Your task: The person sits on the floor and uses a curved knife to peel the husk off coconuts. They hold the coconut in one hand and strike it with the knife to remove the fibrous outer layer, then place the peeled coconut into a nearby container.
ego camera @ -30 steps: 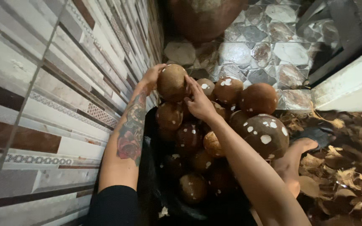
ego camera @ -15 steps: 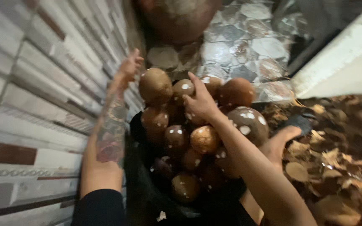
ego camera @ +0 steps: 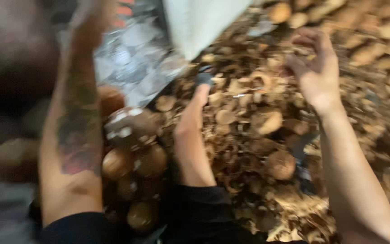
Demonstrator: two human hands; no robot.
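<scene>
The picture is blurred by motion. My right hand (ego camera: pixel 316 68) hovers with fingers spread over a wide heap of brown coconut husk pieces (ego camera: pixel 267 131) and holds nothing. My tattooed left arm reaches up the left side, and my left hand (ego camera: pixel 91 20) is a smear near the top edge, so its grip is unclear. Below that arm, round brown coconuts (ego camera: pixel 134 158) are heaped in a dark container, some with white specks. A single coconut (ego camera: pixel 280 165) lies among the husks.
A bare lower leg and foot (ego camera: pixel 190 131) with a black trouser hem stretches between the coconuts and the husks. Patterned floor tiles (ego camera: pixel 136 58) show at top centre beside a pale slab (ego camera: pixel 199 22). More coconuts (ego camera: pixel 384 36) lie at the far right.
The view has swung right, off the wall and onto the husk heap. My right hand left the coconut pile and moved over the husks. My left hand rose off the top coconut.
</scene>
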